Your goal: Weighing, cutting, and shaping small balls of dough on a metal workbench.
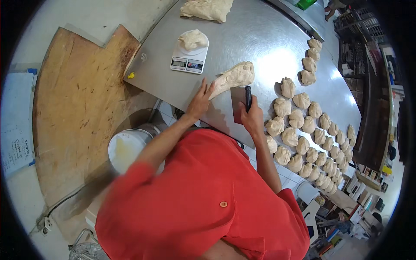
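My left hand (200,99) rests at the narrow left end of a long strip of pale dough (235,76), its fingers extended and slightly apart. My right hand (252,113) grips the black handle of a metal dough scraper (238,106), held just below the strip's wide end. Behind the strip, a white digital scale (187,63) carries a lump of dough (193,41). A larger slab of dough (206,8) lies at the back of the steel table (158,52). Many portioned dough balls (308,123) sit in rows on the right.
A small yellow object (131,75) is on the table's left edge. Beside me on the left are a wooden board (73,112) on the wall and a round white container (126,149). Cluttered shelves (357,65) line the right. A wire fan (86,248) stands low at left.
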A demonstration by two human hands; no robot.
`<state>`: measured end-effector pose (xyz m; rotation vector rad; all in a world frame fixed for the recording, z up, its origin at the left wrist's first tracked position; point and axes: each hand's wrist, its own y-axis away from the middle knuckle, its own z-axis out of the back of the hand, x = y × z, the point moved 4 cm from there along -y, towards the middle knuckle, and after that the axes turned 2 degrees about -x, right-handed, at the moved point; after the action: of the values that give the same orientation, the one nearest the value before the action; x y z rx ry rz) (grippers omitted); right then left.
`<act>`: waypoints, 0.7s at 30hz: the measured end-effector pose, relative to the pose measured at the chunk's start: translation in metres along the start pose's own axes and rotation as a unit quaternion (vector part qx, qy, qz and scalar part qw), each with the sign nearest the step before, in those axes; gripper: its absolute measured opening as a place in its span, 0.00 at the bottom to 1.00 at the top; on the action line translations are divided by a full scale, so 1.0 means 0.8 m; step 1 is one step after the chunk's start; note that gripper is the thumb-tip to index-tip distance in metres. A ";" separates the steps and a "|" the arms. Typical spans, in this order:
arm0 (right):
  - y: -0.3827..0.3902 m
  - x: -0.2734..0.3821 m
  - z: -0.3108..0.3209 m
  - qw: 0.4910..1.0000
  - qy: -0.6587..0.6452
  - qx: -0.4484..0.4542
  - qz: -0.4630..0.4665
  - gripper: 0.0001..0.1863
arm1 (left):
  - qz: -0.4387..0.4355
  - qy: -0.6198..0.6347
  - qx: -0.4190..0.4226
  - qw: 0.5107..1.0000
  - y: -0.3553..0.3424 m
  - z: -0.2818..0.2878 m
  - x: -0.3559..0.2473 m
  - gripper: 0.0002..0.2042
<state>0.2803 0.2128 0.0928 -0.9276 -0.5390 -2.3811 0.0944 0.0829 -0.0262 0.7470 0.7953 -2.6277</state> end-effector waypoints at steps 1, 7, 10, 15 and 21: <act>-0.008 -0.001 -0.006 1.000 0.000 0.013 0.013 0.19 | 0.045 0.035 -0.015 0.998 0.001 0.007 0.001 0.29; -0.046 0.022 -0.046 0.994 -0.001 -0.016 0.107 0.22 | 0.214 0.163 -0.016 0.963 0.005 0.057 0.014 0.18; -0.089 0.026 -0.065 0.987 -0.041 -0.059 0.141 0.23 | 0.270 0.197 0.057 0.941 -0.002 0.080 0.036 0.19; -0.176 0.046 -0.068 0.919 0.154 -0.302 0.200 0.22 | 0.104 0.080 -0.067 0.989 -0.124 0.133 0.069 0.31; -0.283 0.132 -0.166 0.936 0.234 -0.141 0.222 0.12 | -0.130 -0.157 0.095 0.974 -0.270 0.091 0.096 0.42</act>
<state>0.0124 0.2853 0.0378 -0.4868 0.1867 -2.1715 -0.0863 0.2048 0.0757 0.2667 0.5912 -2.9842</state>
